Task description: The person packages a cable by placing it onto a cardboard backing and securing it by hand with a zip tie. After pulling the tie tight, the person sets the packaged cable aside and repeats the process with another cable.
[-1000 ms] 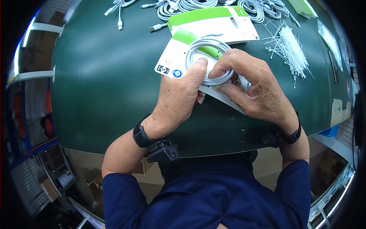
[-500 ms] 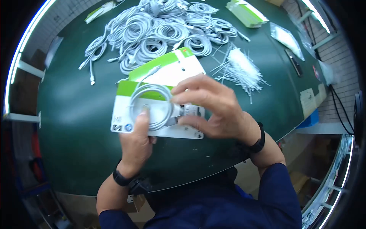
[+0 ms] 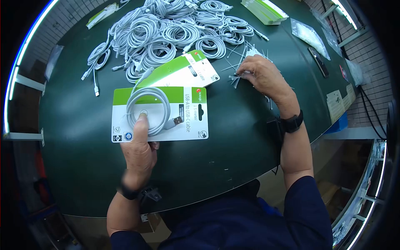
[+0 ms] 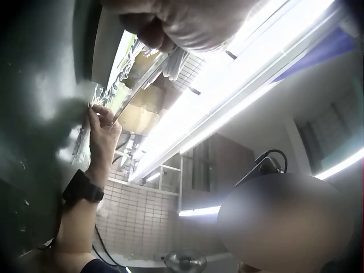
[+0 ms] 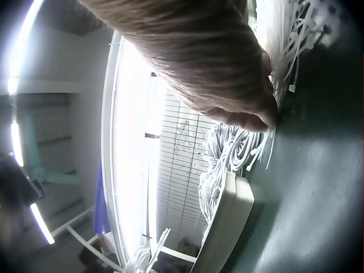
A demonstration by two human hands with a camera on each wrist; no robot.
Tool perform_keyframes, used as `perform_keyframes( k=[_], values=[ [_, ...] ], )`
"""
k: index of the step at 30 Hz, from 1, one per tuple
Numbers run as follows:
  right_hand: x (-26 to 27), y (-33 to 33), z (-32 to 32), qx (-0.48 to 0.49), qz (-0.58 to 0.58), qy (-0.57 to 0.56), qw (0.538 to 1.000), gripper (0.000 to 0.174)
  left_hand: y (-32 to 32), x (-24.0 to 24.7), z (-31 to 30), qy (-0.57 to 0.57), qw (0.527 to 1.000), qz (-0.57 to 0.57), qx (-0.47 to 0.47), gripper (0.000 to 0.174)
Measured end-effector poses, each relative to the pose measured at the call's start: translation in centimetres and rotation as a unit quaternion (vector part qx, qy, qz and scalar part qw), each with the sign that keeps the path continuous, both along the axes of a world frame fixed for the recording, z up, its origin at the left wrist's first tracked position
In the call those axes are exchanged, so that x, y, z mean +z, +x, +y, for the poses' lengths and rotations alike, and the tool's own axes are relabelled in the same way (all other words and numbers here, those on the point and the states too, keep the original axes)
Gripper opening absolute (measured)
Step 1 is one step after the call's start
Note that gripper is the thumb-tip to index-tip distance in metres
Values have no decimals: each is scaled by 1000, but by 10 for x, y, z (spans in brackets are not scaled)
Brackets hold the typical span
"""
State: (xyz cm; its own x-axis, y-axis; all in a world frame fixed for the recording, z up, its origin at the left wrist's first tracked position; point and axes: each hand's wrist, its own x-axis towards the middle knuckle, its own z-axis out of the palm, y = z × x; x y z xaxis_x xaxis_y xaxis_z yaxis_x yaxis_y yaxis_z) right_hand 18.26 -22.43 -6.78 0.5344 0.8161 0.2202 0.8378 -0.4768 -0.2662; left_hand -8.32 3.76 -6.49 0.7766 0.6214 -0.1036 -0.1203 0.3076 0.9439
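Coiled cable (image 3: 166, 110) on card (image 3: 191, 128) in left hand's (image 3: 139, 152) grip, right hand's (image 3: 266, 77) narrow on zip ties (image 3: 252, 51), second card (image 3: 177, 71), cable heap (image 3: 141, 35) beyond.

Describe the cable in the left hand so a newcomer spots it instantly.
At the dark green table, find the left hand gripping a green-and-white packaging card. The grey-white coiled USB cable lies on that card, its USB-A plug pointing right. Unlike the heaped coils beyond, it is a single coil on a held card.
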Motion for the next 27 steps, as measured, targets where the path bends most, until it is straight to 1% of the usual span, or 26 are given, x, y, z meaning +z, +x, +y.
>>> perform_keyframes(
  k=[3,9,12,15,18,21,24,27],
  values=[
    [-4,-1,5,-13,24,12,1000,6,1,-3,2,-2,1000,-3,-6,28],
    [-6,-8,8,-4,1,24,1000,5,-2,-7,3,12,999,-10,-32,29],
    [-7,-12,9,-16,8,35,999,6,-3,-6,2,22,999,-13,-39,30],
    [-8,-8,8,-31,40,45,998,12,-2,-6,1,30,999,-8,-39,30],
    [-2,-15,1,-45,-7,47,998,15,-1,-6,-1,29,999,-6,-30,31],
    [-5,-5,-10,-85,1,31,996,17,0,-6,-4,33,999,-8,-32,30],
    [-13,1,-5,-50,49,22,997,14,0,-8,-5,39,998,-11,-41,29],
    [-13,-4,1,-38,53,27,997,11,1,-5,-7,37,998,-6,-41,29]
  ],
)
